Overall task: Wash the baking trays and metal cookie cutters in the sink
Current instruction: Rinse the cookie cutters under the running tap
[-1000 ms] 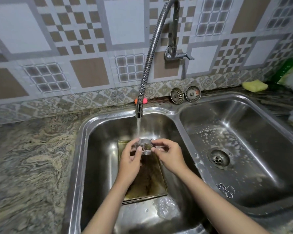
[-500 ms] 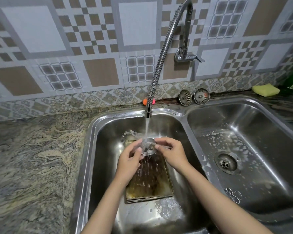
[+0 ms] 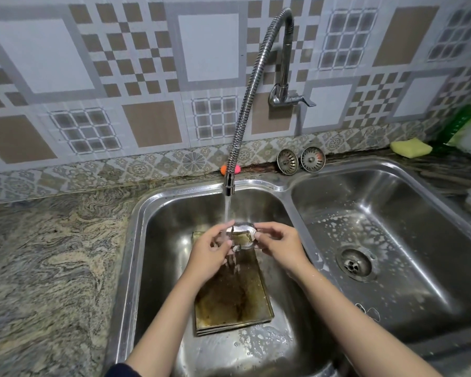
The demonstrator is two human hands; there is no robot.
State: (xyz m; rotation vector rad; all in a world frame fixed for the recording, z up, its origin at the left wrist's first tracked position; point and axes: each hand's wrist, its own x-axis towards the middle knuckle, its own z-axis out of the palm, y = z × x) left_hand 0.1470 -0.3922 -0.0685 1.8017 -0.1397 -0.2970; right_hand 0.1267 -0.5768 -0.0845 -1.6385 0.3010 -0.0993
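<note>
Both hands, left hand (image 3: 211, 250) and right hand (image 3: 279, 244), pinch a metal cookie cutter (image 3: 242, 235) between them under the tap stream (image 3: 227, 210), directly above the baking tray (image 3: 230, 292).

Both hands are up under the tap: the left hand (image 3: 211, 253) and right hand (image 3: 279, 244) pinch a metal cookie cutter (image 3: 242, 235) from either side, right in the water stream (image 3: 227, 210) pouring from the flexible faucet (image 3: 252, 85). Below, a stained baking tray (image 3: 237, 297) lies flat in the left basin (image 3: 161, 254). Another cutter (image 3: 369, 312) rests at the near edge of the sudsy right basin (image 3: 433, 213). A yellow sponge (image 3: 410, 147) sits on the counter's back right corner.
</note>
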